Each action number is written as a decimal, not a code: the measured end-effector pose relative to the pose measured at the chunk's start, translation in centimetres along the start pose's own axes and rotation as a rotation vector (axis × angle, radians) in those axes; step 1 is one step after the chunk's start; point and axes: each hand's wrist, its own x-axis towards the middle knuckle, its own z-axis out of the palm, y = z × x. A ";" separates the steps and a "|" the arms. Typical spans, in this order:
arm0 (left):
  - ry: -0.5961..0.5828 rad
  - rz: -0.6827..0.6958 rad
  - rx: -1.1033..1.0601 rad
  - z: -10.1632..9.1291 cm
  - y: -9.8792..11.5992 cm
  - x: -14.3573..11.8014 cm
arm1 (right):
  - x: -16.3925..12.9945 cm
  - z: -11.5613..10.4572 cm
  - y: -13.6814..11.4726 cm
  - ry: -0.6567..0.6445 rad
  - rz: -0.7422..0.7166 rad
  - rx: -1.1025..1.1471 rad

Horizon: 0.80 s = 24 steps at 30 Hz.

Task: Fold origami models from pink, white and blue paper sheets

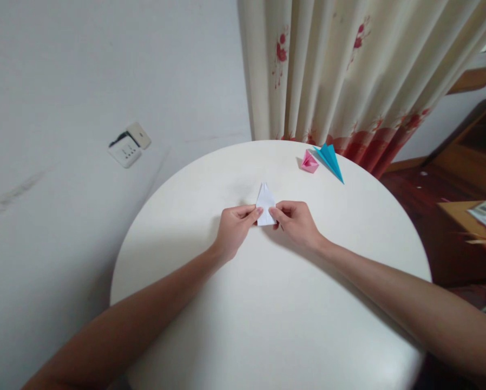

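Observation:
A small folded white paper point(265, 201), pointed at its far end, lies near the middle of the round white table point(267, 303). My left hand point(235, 227) pinches its left lower edge between thumb and fingers. My right hand point(295, 221) pinches its right lower edge the same way. Both forearms reach in from the near side of the table.
A pink folded paper shape point(309, 161) and a blue folded paper dart point(330, 158) lie at the table's far edge. A cream curtain with red flowers point(348, 70) hangs behind. A wall socket point(128, 145) is at the left; wooden furniture point(470, 216) stands at the right.

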 end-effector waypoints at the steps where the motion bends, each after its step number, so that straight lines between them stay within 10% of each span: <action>1: -0.006 0.003 -0.020 0.0 0.0 0.0 | 0.0 0.0 0.0 0.019 0.004 0.015; 24: -0.006 0.069 -0.121 0.4 0.6 0.1 | 0.8 -0.4 -0.1 0.009 -0.108 0.320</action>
